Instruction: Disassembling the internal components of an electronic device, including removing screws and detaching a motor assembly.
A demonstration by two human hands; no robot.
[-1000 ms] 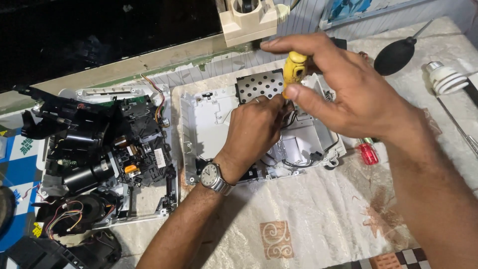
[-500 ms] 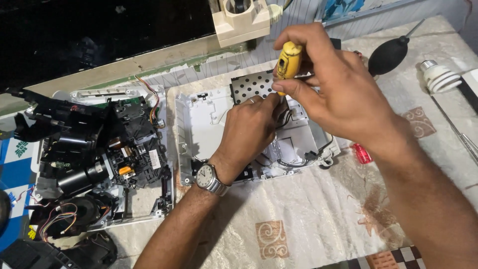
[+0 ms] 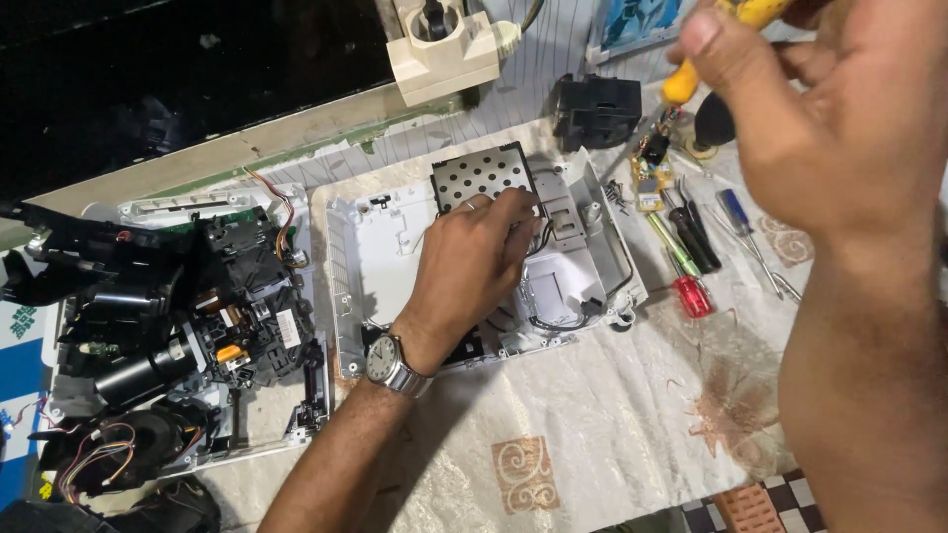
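Two opened casings [image 3: 395, 247] on patterned cream tablecloth [image 3: 612, 434]

Beyond the fingers a dark panel [image 3: 178, 89] ran above a pale ledge [image 3: 247, 148], a cream socket block [image 3: 444, 49] sat there, and patterned cream cloth [image 3: 592, 434] covered the table below them.

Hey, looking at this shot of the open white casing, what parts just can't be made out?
- Head view: the left hand lies on the white casing and covers whatever its fingertips touch beside the perforated metal plate.
- The yellow-handled screwdriver in the right hand is cut off by the top edge; its tip is blurred against the clutter.
- The right forearm hides the cloth and tools behind it.
- The dark disassembled unit is too shadowed for detail.
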